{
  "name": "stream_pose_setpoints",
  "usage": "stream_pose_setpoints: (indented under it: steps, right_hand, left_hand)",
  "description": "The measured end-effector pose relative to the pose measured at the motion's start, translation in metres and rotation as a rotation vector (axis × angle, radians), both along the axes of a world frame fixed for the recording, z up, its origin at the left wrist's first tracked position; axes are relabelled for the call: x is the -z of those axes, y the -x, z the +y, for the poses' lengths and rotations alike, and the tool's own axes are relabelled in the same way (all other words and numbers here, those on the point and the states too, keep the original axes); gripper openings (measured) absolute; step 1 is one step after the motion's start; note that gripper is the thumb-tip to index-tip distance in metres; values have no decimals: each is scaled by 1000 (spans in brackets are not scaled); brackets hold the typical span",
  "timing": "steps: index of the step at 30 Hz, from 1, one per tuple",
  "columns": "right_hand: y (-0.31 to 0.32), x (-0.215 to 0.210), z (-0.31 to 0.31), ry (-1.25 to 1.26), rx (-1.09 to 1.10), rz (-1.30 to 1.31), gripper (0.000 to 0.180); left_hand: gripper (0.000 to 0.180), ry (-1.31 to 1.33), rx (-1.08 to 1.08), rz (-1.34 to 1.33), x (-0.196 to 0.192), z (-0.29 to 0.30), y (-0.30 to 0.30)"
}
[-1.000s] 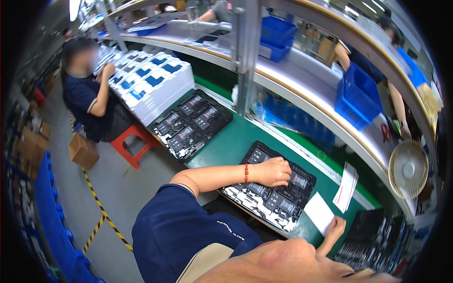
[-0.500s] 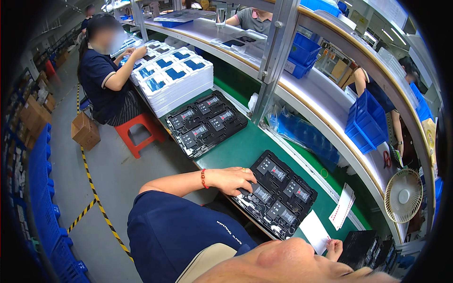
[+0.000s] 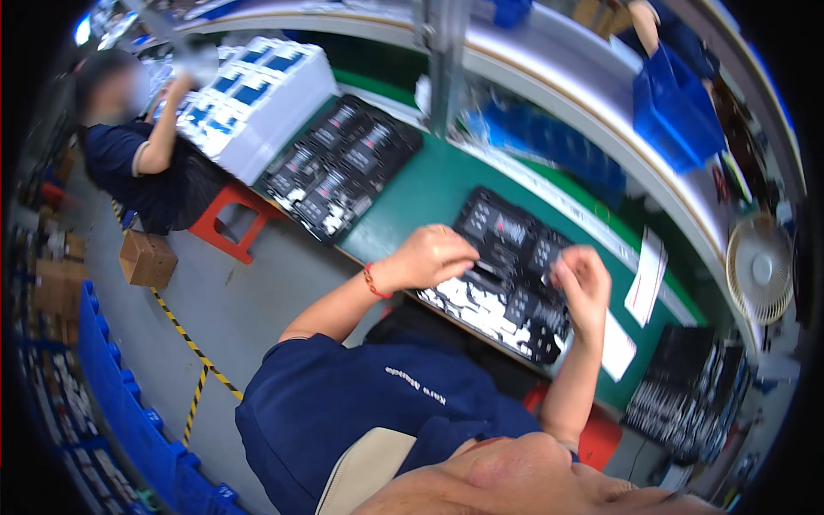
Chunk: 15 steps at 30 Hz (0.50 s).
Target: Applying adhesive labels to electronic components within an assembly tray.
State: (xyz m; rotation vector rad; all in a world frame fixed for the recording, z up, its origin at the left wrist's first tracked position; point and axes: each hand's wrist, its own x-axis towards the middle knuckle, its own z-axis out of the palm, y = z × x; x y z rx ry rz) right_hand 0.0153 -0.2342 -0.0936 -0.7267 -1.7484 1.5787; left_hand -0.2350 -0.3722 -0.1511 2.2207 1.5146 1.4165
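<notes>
Over the near black tray [image 3: 549, 339], my left hand [image 3: 432, 256] is closed in a pinch at the tray's left side. At its fingertips is a dark, flat battery [image 3: 495, 263], blurred and apparently tilted up from its slot. My right hand [image 3: 585, 287] hovers above the tray's right part, thumb and fingers pinched together. A tiny pale piece [image 3: 547, 279] shows at those fingertips, too small to name. Other black batteries with white print [image 3: 508, 227] lie in the tray's moulded slots. A white sheet [image 3: 617, 354] rests beside the tray, partly behind my right wrist.
Farther left stand another black tray of batteries [image 3: 348, 159] and a tall stack of white trays [image 3: 287, 103]. At right are a white paper strip [image 3: 646, 279], piled black trays [image 3: 674, 369], a fan [image 3: 760, 268] and a blue bin [image 3: 678, 112]. A co-worker [image 3: 124, 159] sits left.
My right hand has come up from the white sheet to above the tray. My left hand has lifted from the tray, with the battery apparently at its fingers. The whole view has shifted and blurred.
</notes>
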Motion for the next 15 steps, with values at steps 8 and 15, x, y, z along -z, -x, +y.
stream_pose_setpoints:
  steps: [8,15]
  right_hand:
    - [61,21,-10,170,-256,-199,30]
    - [66,30,-23,155,-281,-250,35]
  left_hand:
    - [11,154,-17,-113,7,2,-8]
    - [9,170,5,-158,13,4,-11]
